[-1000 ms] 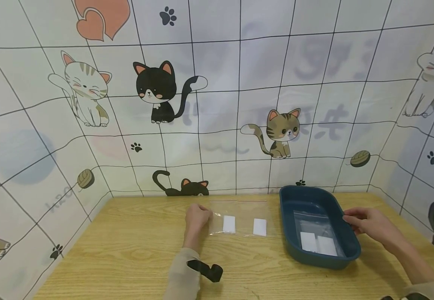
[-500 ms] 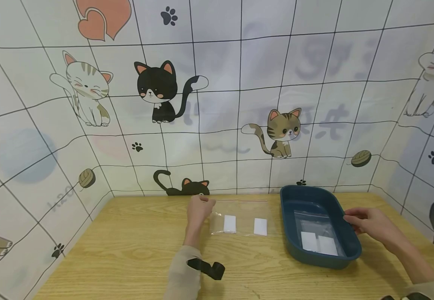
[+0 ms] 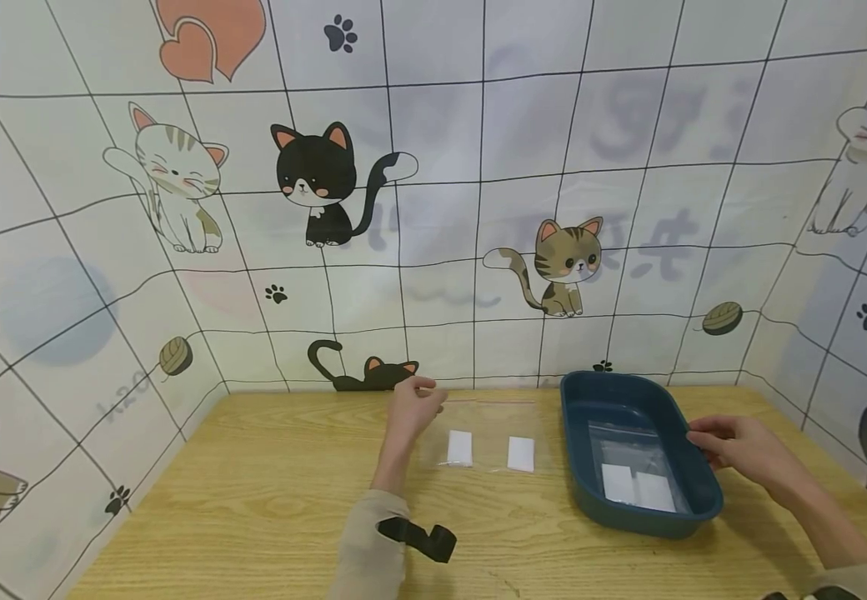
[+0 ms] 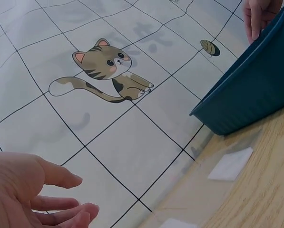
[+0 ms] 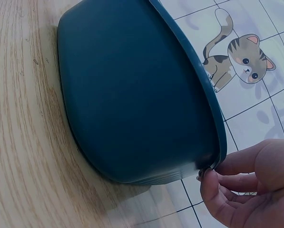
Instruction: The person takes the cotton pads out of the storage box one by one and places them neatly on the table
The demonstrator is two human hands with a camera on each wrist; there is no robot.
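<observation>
Two clear zip bags lie side by side on the wooden table, the left bag and the right bag, each with a white rectangular piece inside. My left hand hovers by the upper left corner of the left bag, fingers loosely bent and holding nothing, as the left wrist view also shows. A dark blue plastic basin stands right of them. Its right rim is pinched between the thumb and fingers of my right hand. Inside the basin are clear bags with white pieces.
The wooden table runs back to a wall covering printed with grid lines and cartoon cats. Similar covering closes off the left and right sides. The basin's left wall stands close to the right bag.
My left hand has moved up and to the right, away from the left bag's side edge, its fingers loosening. The right hand stays on the basin's rim; basin and bags keep their places.
</observation>
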